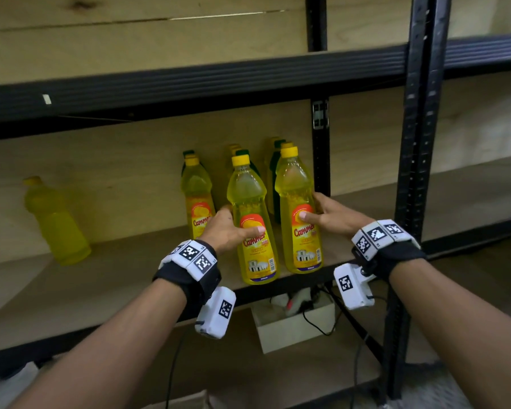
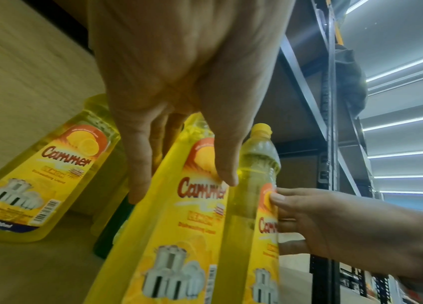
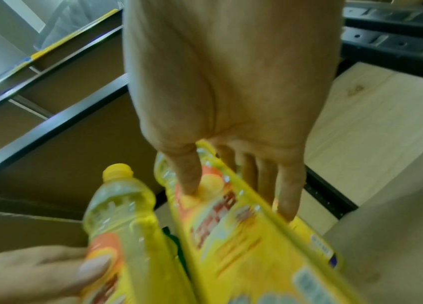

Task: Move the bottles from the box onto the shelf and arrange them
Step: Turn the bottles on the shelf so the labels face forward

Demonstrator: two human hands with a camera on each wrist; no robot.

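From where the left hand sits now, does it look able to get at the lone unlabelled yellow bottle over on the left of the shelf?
Probably yes, once freed. The left hand grips a labelled bottle, so it must let go first. Bare shelf board lies between it and the unlabelled bottle.

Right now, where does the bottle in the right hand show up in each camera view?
Head: bottle in the right hand, right of centre at the shelf's front edge.
Left wrist: right of centre, narrow, gripped from the right.
Right wrist: large, lower centre-right, under the thumb.
Shared landmark: the neighbouring bottle in the left hand.
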